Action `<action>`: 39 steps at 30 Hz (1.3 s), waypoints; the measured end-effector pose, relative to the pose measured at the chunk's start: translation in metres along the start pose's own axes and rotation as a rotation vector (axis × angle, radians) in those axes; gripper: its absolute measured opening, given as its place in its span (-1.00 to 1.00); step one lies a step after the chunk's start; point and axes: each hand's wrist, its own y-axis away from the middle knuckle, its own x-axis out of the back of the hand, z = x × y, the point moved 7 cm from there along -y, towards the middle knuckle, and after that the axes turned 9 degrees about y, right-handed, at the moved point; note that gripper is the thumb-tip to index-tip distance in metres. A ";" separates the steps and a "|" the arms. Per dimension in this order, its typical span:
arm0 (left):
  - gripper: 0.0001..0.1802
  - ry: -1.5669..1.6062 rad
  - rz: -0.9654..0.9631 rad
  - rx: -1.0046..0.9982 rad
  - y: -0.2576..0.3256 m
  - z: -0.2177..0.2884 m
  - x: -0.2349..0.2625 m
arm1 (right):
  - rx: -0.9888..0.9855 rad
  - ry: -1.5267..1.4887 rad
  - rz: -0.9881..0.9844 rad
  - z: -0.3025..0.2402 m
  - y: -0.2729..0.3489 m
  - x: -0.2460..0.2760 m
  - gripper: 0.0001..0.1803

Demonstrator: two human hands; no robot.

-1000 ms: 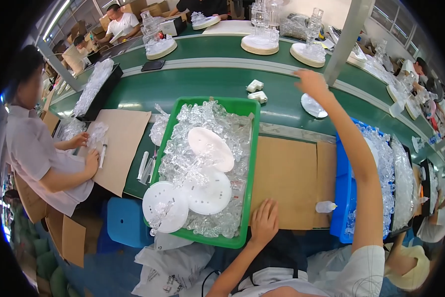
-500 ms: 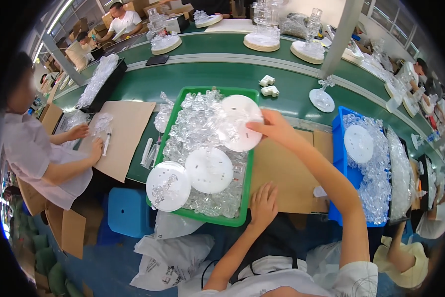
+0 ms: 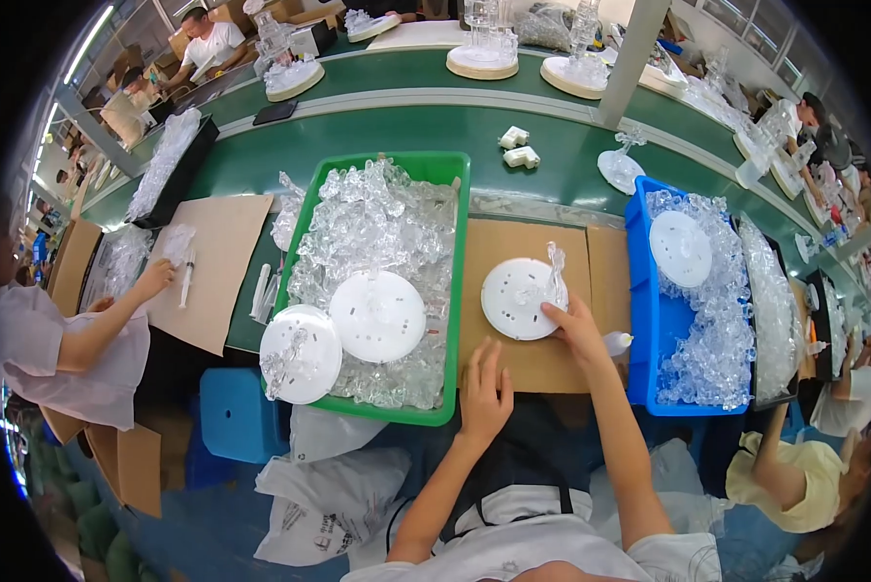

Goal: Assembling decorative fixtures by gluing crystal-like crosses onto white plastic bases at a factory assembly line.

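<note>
My right hand [image 3: 583, 335] grips the right rim of a round white disc [image 3: 513, 308], thumb on top, over the cardboard sheet [image 3: 528, 373]. A clear plastic piece [image 3: 556, 264] rises at the disc's right edge, near my thumb. At the cardboard's front left corner lies my left hand [image 3: 487, 400], its fingers stretched out and nothing in them. Beside it stands a green crate [image 3: 462, 223] heaped with clear plastic parts [image 3: 368, 209]. On that heap rests a second white disc [image 3: 377, 315]; another white disc [image 3: 314, 378], with clear pieces on it, overlaps the crate's front left corner.
A blue crate [image 3: 639, 281] of clear parts and a white disc stands to the right, with a small white bottle [image 3: 616, 342] before it. Two white blocks [image 3: 519, 147] sit on the green bench. At the left a co-worker's hand [image 3: 154, 278] is near a syringe [image 3: 187, 278].
My right hand has brought its disc from above the green crate down and right, over the cardboard. My left hand stays near the crate's edge. The whole view has shifted slightly.
</note>
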 end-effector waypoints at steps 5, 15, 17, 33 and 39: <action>-0.42 -0.345 -0.259 -0.096 -0.018 0.002 -0.022 | 0.300 0.728 0.154 -0.020 0.007 0.024 -0.38; -0.47 -0.404 -0.330 -0.107 -0.017 -0.016 -0.038 | 0.833 1.075 0.278 -0.183 0.089 -0.058 -0.65; -0.49 -0.425 -0.309 -0.120 -0.020 -0.016 -0.035 | 0.860 1.232 0.172 -0.181 0.067 -0.101 -0.70; -0.56 -0.360 -0.142 -0.078 0.001 -0.006 -0.042 | 0.966 1.799 0.108 -0.108 -0.078 -0.216 -0.83; -0.51 -0.161 -0.151 0.033 -0.003 0.004 -0.027 | 0.921 1.662 -0.065 -0.161 -0.076 -0.187 -0.79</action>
